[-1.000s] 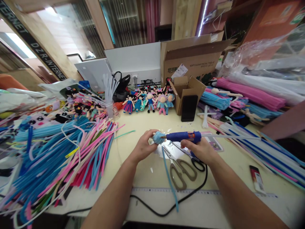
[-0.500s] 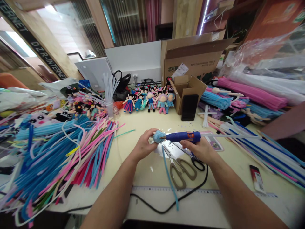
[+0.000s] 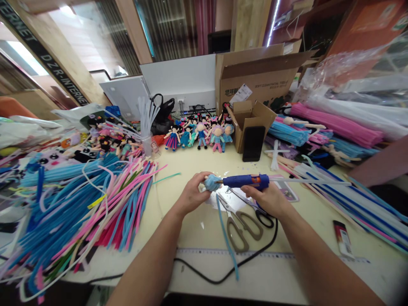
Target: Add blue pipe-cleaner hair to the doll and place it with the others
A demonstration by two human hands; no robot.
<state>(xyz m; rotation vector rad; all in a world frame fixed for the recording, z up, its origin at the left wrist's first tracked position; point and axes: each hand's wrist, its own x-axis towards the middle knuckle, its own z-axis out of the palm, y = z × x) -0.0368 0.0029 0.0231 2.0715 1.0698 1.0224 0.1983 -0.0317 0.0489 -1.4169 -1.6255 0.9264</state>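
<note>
My left hand [image 3: 195,193] is closed around a small light-blue fuzzy piece [image 3: 213,182], which looks wound from pipe cleaner; a pale part shows at its left side. A blue pipe cleaner [image 3: 227,238] trails down from near it across the table. In my right hand [image 3: 266,197] is a blue hot glue gun [image 3: 245,182], held level with a long clear glue stick [image 3: 309,182] out of its back. The gun's nozzle touches or almost touches the blue piece. Beneath both hands lie scissors with grey-brown handles [image 3: 244,229] and a second pair with black handles [image 3: 264,217].
Loose pipe cleaners [image 3: 79,204] cover the left side; more bundles [image 3: 338,123] lie at right. Small dolls [image 3: 200,134] stand at the back beside an open carton [image 3: 255,119] and a phone [image 3: 253,144]. A black cord [image 3: 219,281] loops in front, near a ruler [image 3: 204,251] and a lighter-like tube [image 3: 344,239].
The glue gun has shifted very slightly right, and the blue piece has turned a little in my left hand. Both hands keep their holds.
</note>
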